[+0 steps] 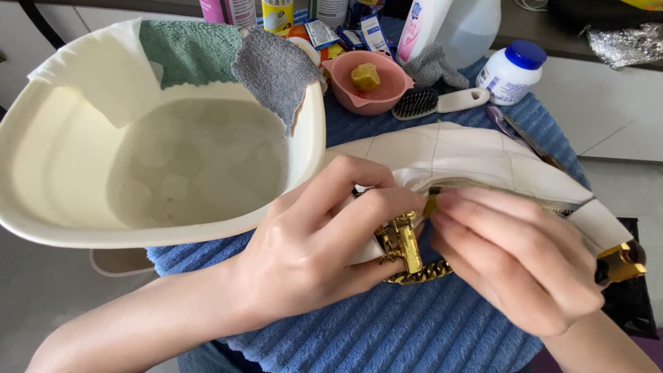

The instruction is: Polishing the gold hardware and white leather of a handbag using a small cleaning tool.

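The left hand (pixel 311 255) clamps the near end of a white bag (pixel 469 159), thumb and fingers pressed around the soft quilted leather and the gold clasp (pixel 402 242), seemingly to steady it; the right hand (pixel 514 266) meets it from the other side, fingertips pinched on the small gold zip pull (pixel 431 205) at the mouth of the bag, so one hand braces while the other works the zip. The bag lies across a blue towel (pixel 387 324), ribbed and thick, which pads the table; a gold chain (pixel 421 274) curls beneath the clasp, and a second gold fitting (pixel 619 262) shows at the far end, beside something black (pixel 632 297).

Just left of the hands sits a cream basin (pixel 41 207), smooth plastic, rounded, holding cloudy water; three cloths hang over its far rim, white (pixel 103 69), green (pixel 193 48) and grey (pixel 276 69), all nubby terry, within easy reach. Behind the bag stand a pink bowl (pixel 387 93) with a yellow lump (pixel 365 76) in it, a brush (pixel 435 102) with dark bristles and a white handle, a white jar (pixel 507 76) with a blue lid, and a row of bottles (pixel 421 27); these crowd the back edge, well apart from the hands.
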